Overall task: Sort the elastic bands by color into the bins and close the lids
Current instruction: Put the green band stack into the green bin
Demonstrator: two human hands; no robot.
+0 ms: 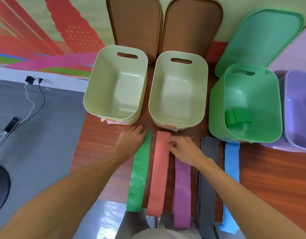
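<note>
Several elastic bands lie side by side on the wooden table: a green band, a salmon band, a purple band, a grey band and a blue band. My left hand pinches the far end of the green band. My right hand pinches the far end of the salmon band, its fingers curled. Behind the bands stand two pale bins, a green bin holding a folded green band, and a purple bin.
Two brown lids lean on the wall behind the pale bins. A green lid and a lilac lid lean behind the others. The table's left edge drops to a grey floor with a phone and cables.
</note>
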